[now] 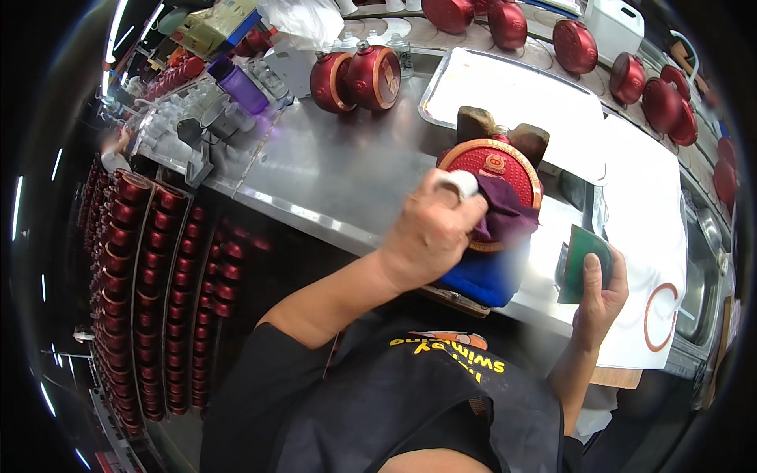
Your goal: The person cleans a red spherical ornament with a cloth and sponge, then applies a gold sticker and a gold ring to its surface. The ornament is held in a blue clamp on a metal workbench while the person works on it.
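Observation:
A round red bottle (505, 163) with a raised emblem and a gold-orange rim rests on the bench, tilted with its face towards me. Two worn brown blocks (529, 143) stand on either side of its neck. My left hand (430, 229) is closed on a dark purple cloth (505, 211) that lies against the bottle's face. Something white (462, 184) sits at its fingers; I cannot tell what it is. My right hand (603, 296), held apart to the right, grips a flat green plate (578, 264) between thumb and fingers. Blue material (493, 285) is below the bottle.
Two more red bottles (374, 77) stand on the steel bench (315, 169) at the far left. A white tray (520, 91) is behind the blocks. On the right, a white sheet (646, 236) carries an orange ring (651, 331). Racks of red bottles (130, 292) fill the left side.

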Demonstrator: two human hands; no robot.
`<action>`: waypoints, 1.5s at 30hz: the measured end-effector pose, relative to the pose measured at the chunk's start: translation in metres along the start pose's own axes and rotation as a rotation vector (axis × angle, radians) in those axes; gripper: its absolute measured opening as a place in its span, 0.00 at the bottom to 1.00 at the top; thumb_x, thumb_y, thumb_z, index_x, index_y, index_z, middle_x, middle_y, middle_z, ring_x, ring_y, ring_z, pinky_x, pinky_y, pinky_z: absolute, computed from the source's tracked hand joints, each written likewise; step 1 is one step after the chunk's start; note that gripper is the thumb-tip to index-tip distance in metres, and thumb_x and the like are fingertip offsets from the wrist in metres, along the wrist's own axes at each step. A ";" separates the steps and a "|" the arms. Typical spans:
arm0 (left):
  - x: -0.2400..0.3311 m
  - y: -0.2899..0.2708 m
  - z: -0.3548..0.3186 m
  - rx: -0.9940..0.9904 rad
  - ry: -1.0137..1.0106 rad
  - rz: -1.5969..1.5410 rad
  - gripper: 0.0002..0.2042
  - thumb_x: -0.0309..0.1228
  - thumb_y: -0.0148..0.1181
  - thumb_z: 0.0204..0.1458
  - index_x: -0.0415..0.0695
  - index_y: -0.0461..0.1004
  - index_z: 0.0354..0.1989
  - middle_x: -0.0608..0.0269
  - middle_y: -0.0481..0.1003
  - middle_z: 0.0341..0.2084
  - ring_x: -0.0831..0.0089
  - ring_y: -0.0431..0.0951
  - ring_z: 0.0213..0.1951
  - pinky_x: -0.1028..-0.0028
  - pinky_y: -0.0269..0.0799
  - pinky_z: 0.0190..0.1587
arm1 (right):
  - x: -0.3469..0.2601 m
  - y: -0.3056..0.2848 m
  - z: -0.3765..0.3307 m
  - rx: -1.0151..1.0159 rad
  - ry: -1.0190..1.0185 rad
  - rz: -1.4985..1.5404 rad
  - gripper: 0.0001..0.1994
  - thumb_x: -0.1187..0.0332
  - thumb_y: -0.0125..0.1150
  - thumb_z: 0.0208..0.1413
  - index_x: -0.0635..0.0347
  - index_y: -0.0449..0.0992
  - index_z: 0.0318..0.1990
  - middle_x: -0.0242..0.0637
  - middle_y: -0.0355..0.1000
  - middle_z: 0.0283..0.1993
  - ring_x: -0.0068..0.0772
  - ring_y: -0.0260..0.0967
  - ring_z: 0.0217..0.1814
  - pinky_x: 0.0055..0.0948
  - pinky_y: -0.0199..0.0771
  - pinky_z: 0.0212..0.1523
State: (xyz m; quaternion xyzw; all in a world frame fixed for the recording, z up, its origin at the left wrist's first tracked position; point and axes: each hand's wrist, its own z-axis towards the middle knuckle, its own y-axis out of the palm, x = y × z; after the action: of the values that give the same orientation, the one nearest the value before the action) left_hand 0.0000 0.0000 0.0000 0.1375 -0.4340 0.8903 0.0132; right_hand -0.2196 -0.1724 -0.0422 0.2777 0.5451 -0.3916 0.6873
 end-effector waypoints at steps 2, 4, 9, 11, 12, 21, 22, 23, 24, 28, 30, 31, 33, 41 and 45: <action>0.011 0.008 -0.002 0.067 0.102 -0.022 0.11 0.22 0.60 0.48 0.41 0.80 0.42 0.53 0.77 0.32 0.55 0.74 0.43 0.62 0.74 0.51 | 0.000 0.007 0.002 0.017 -0.038 0.005 0.13 0.67 0.63 0.67 0.67 0.76 0.52 0.32 0.76 0.40 0.17 0.71 0.39 0.17 0.71 0.41; 0.016 0.015 -0.006 0.060 0.095 -0.065 0.11 0.22 0.61 0.48 0.41 0.80 0.41 0.54 0.77 0.35 0.55 0.74 0.44 0.61 0.73 0.52 | -0.005 0.003 0.004 -0.014 -0.056 -0.056 0.13 0.67 0.63 0.67 0.67 0.76 0.51 0.32 0.76 0.40 0.17 0.71 0.39 0.17 0.71 0.42; 0.002 -0.001 -0.010 0.031 -0.024 -0.102 0.16 0.20 0.66 0.44 0.44 0.81 0.43 0.52 0.77 0.39 0.50 0.74 0.46 0.59 0.73 0.52 | -0.008 0.001 0.003 -0.014 -0.049 -0.097 0.13 0.67 0.63 0.67 0.67 0.76 0.51 0.31 0.76 0.40 0.18 0.71 0.39 0.18 0.71 0.42; -0.009 -0.005 -0.003 0.024 -0.075 -0.146 0.17 0.20 0.67 0.43 0.45 0.81 0.45 0.51 0.77 0.39 0.48 0.73 0.46 0.57 0.73 0.52 | -0.008 0.001 0.002 0.001 -0.020 -0.067 0.13 0.67 0.63 0.67 0.67 0.76 0.51 0.31 0.76 0.40 0.18 0.71 0.39 0.18 0.71 0.42; -0.019 -0.004 0.006 0.042 -0.071 -0.201 0.18 0.20 0.67 0.44 0.44 0.81 0.46 0.50 0.77 0.41 0.46 0.73 0.46 0.56 0.72 0.53 | -0.007 0.001 0.002 -0.005 -0.001 -0.017 0.13 0.66 0.64 0.67 0.67 0.76 0.51 0.31 0.76 0.41 0.18 0.71 0.41 0.18 0.71 0.43; -0.081 0.016 0.048 -0.038 -0.179 -0.571 0.11 0.28 0.67 0.55 0.48 0.85 0.46 0.59 0.83 0.35 0.62 0.72 0.42 0.66 0.72 0.49 | 0.007 0.020 0.005 -0.075 0.074 -0.067 0.14 0.64 0.65 0.65 0.66 0.77 0.50 0.34 0.75 0.41 0.22 0.72 0.43 0.21 0.71 0.46; -0.083 0.015 0.039 -0.011 -0.202 -0.584 0.11 0.28 0.67 0.57 0.46 0.84 0.47 0.57 0.82 0.37 0.62 0.75 0.44 0.67 0.73 0.50 | 0.007 0.022 0.005 -0.088 0.081 -0.054 0.14 0.64 0.65 0.65 0.66 0.77 0.50 0.34 0.75 0.41 0.22 0.72 0.43 0.21 0.71 0.46; -0.083 0.014 0.029 0.025 -0.206 -0.610 0.10 0.27 0.67 0.57 0.45 0.84 0.47 0.56 0.82 0.39 0.62 0.76 0.44 0.67 0.73 0.51 | 0.007 0.024 0.005 -0.098 0.090 -0.032 0.14 0.65 0.65 0.66 0.66 0.77 0.50 0.34 0.75 0.41 0.22 0.72 0.42 0.21 0.72 0.45; -0.082 0.014 0.019 0.064 -0.215 -0.640 0.10 0.27 0.66 0.57 0.44 0.84 0.47 0.55 0.82 0.40 0.62 0.77 0.45 0.67 0.74 0.51 | 0.007 0.027 0.005 -0.115 0.098 -0.005 0.13 0.65 0.64 0.66 0.67 0.77 0.50 0.33 0.76 0.42 0.21 0.72 0.41 0.21 0.73 0.44; -0.068 0.014 -0.028 0.204 -0.271 -0.596 0.10 0.21 0.65 0.57 0.40 0.82 0.47 0.53 0.79 0.44 0.61 0.80 0.46 0.66 0.75 0.51 | 0.008 0.031 -0.001 -0.065 0.098 0.065 0.14 0.66 0.64 0.66 0.67 0.76 0.52 0.32 0.75 0.42 0.20 0.72 0.41 0.19 0.73 0.43; -0.052 0.014 -0.049 0.240 -0.295 -0.558 0.12 0.17 0.65 0.54 0.38 0.82 0.48 0.53 0.79 0.45 0.58 0.79 0.45 0.64 0.75 0.51 | 0.007 0.028 -0.003 -0.048 0.048 0.066 0.14 0.66 0.64 0.67 0.67 0.76 0.52 0.31 0.76 0.41 0.18 0.72 0.40 0.17 0.72 0.42; -0.044 0.016 -0.057 0.236 -0.257 -0.566 0.13 0.17 0.65 0.54 0.39 0.83 0.47 0.54 0.79 0.45 0.57 0.79 0.46 0.64 0.75 0.51 | 0.006 0.026 -0.005 -0.051 0.052 0.100 0.14 0.66 0.64 0.67 0.67 0.76 0.52 0.31 0.76 0.41 0.18 0.72 0.40 0.17 0.72 0.41; -0.027 0.022 -0.068 0.230 -0.177 -0.582 0.13 0.17 0.66 0.52 0.39 0.84 0.47 0.54 0.79 0.46 0.57 0.78 0.47 0.64 0.75 0.51 | 0.004 0.021 -0.007 -0.073 0.068 0.111 0.14 0.66 0.63 0.68 0.67 0.75 0.54 0.33 0.77 0.44 0.19 0.73 0.43 0.18 0.72 0.46; 0.010 0.025 -0.031 0.067 0.378 0.073 0.13 0.32 0.58 0.50 0.46 0.82 0.42 0.64 0.79 0.44 0.61 0.70 0.53 0.66 0.74 0.51 | -0.006 0.007 -0.015 -0.008 0.062 0.145 0.12 0.67 0.62 0.68 0.66 0.75 0.51 0.29 0.77 0.38 0.16 0.72 0.36 0.16 0.72 0.38; 0.016 0.021 0.020 -0.207 0.463 0.090 0.14 0.33 0.65 0.43 0.45 0.84 0.40 0.66 0.79 0.45 0.61 0.71 0.54 0.66 0.71 0.52 | -0.007 0.000 -0.014 0.036 0.062 0.139 0.12 0.68 0.63 0.67 0.66 0.76 0.51 0.30 0.76 0.39 0.17 0.72 0.38 0.16 0.71 0.40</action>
State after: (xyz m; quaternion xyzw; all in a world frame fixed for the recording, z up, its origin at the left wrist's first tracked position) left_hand -0.0142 -0.0296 -0.0001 -0.0914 -0.5140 0.8485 0.0868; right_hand -0.2272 -0.1596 -0.0390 0.3392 0.5384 -0.3438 0.6906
